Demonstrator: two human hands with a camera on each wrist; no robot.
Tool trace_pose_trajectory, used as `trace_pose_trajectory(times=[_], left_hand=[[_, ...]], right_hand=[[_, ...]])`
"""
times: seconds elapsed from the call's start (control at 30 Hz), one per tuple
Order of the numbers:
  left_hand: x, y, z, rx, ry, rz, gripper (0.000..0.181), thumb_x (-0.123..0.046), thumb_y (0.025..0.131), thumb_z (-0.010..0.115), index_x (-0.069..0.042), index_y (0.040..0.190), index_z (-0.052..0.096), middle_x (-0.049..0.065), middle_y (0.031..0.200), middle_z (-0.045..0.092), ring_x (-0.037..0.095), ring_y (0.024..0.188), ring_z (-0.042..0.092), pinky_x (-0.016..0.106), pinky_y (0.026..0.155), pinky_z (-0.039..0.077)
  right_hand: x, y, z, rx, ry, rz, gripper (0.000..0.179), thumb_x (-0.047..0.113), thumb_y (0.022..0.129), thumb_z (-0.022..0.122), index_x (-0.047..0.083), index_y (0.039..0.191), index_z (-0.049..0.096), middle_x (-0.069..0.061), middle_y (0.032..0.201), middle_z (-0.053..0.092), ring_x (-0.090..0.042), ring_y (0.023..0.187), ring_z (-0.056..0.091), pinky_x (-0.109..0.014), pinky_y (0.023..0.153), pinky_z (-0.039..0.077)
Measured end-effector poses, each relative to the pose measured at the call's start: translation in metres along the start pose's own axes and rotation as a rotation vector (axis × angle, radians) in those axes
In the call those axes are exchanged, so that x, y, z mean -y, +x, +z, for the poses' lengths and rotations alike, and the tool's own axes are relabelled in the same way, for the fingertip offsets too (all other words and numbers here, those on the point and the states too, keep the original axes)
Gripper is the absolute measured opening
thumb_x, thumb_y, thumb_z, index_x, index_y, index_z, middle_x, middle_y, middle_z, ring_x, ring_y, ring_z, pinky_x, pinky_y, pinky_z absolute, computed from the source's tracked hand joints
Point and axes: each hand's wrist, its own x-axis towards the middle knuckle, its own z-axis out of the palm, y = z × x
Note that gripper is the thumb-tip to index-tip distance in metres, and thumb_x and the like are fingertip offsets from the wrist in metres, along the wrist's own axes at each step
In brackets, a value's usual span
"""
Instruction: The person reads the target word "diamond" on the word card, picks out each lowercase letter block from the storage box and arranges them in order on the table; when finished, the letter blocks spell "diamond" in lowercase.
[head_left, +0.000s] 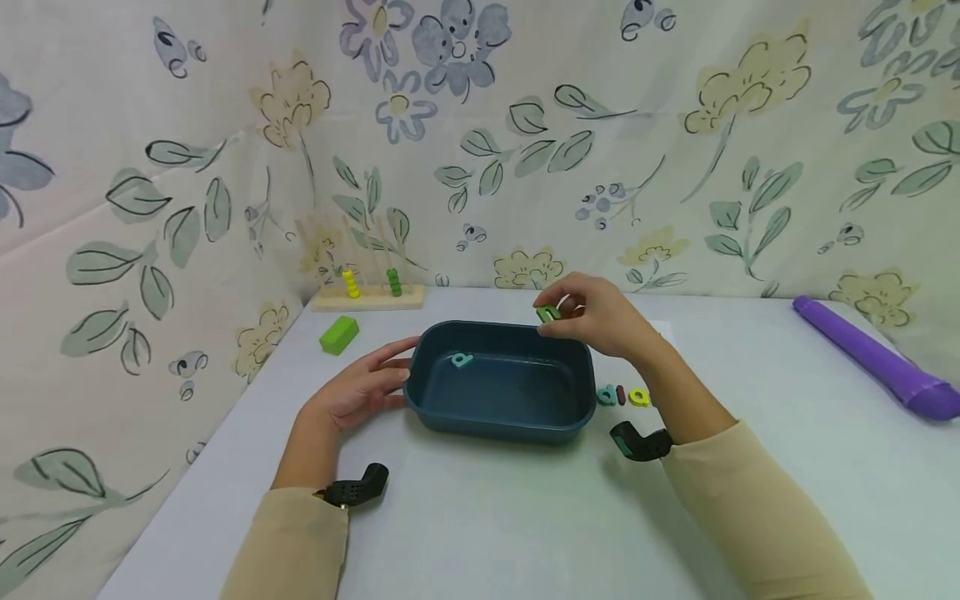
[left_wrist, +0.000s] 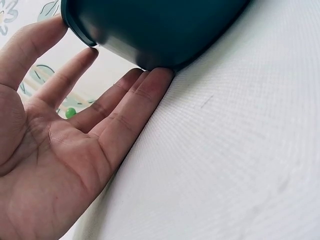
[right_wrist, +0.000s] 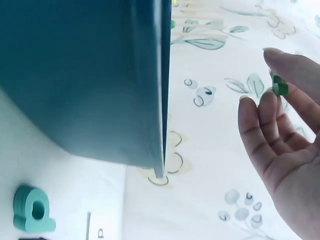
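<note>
A dark blue tub (head_left: pixel 487 425) stands on the white table. At its left end, my left hand (head_left: pixel 367 387) touches the wall with extended fingertips; the left wrist view shows the palm away from the tub (left_wrist: pixel 150 30). Above the back right rim, my right hand (head_left: pixel 600 317) pinches a small green letter piece (head_left: pixel 547 313) between thumb and fingers. Its exact letter is hard to tell. Inside the tub lies a teal letter piece (head_left: pixel 462 360). Just right of the tub are a teal letter (right_wrist: pixel 35 210), a dark red bar-shaped piece (head_left: pixel 620 395) and a yellow letter (head_left: pixel 639 397).
Back left stands a wooden peg rack (head_left: pixel 367 303) with yellow and green beads, a green block (head_left: pixel 340 335) in front of it. A purple roll (head_left: pixel 870 354) lies far right. White paper (head_left: pixel 663 331) is partly behind the right arm. Floral cloth (head_left: pixel 525 208) hangs behind.
</note>
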Motion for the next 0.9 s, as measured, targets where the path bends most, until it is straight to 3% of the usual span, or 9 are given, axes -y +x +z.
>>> trace_pose_trajectory(times=[0.43, 0.77, 0.9], left_hand=[[0.002, 0.0, 0.001, 0.009, -0.006, 0.007, 0.067, -0.017, 0.103, 0.062, -0.024, 0.163, 0.033, 0.013, 0.166, 0.034, 0.018, 0.127, 0.061, 0.036, 0.101, 0.055], [0.0, 0.0, 0.002, 0.009, -0.012, -0.001, 0.068, -0.017, 0.103, 0.063, -0.025, 0.163, 0.033, 0.014, 0.165, 0.035, 0.019, 0.128, 0.06, 0.037, 0.102, 0.055], [-0.001, -0.001, 0.001, -0.002, -0.01, -0.005, 0.068, -0.018, 0.102, 0.064, -0.025, 0.163, 0.034, 0.013, 0.165, 0.036, 0.02, 0.128, 0.06, 0.039, 0.103, 0.055]], right_hand=[[-0.006, -0.019, -0.012, -0.096, -0.062, 0.006, 0.029, 0.014, 0.09, 0.08, 0.011, 0.118, 0.075, -0.008, 0.116, 0.062, -0.025, 0.096, 0.06, -0.024, 0.08, 0.055], [-0.01, -0.036, -0.021, -0.129, -0.052, 0.093, 0.032, 0.017, 0.092, 0.078, 0.011, 0.123, 0.07, -0.008, 0.124, 0.061, -0.028, 0.108, 0.064, -0.041, 0.091, 0.059], [-0.012, -0.043, -0.025, -0.134, -0.033, 0.116, 0.034, 0.022, 0.093, 0.078, 0.011, 0.124, 0.069, -0.008, 0.125, 0.061, -0.028, 0.111, 0.064, -0.034, 0.089, 0.058]])
